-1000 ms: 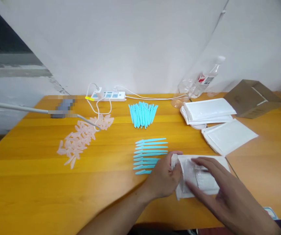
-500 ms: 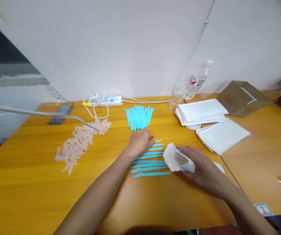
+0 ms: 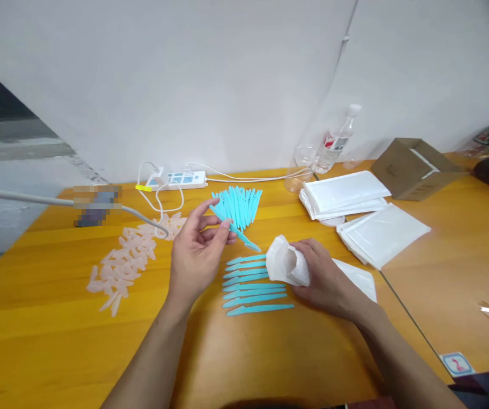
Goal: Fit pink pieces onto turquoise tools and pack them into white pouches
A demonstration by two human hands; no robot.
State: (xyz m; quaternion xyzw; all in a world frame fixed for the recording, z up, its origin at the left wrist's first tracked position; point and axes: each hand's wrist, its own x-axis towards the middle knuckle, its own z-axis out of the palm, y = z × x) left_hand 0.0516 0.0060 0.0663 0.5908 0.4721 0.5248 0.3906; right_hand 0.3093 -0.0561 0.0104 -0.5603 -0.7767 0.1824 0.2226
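Note:
My left hand [image 3: 195, 253] pinches a light-blue eyebrow razor [image 3: 239, 234] between thumb and fingers, lifted and tilted above the table. Below it, several more razors [image 3: 255, 309] lie side by side in a column, their slim handles toward the right. My right hand [image 3: 327, 275] is closed around a white padded pouch [image 3: 279, 262], whose open mouth faces left over the ends of some razors. Behind the left hand, a dense heap of blue razors [image 3: 241, 205] lies near the wall.
Translucent pinkish pieces [image 3: 127, 255] are scattered at left, under a grey cable [image 3: 140, 215]. A power strip [image 3: 189, 180] lies by the wall. White pouches [image 3: 347, 192], a plastic bottle [image 3: 338, 142] and a cardboard box [image 3: 410, 170] are at right. Another white pouch [image 3: 357, 278] lies beside my right forearm.
My left hand has come up and left from the row, now with one razor in its fingers. My right hand has shifted slightly left and up with the pouch.

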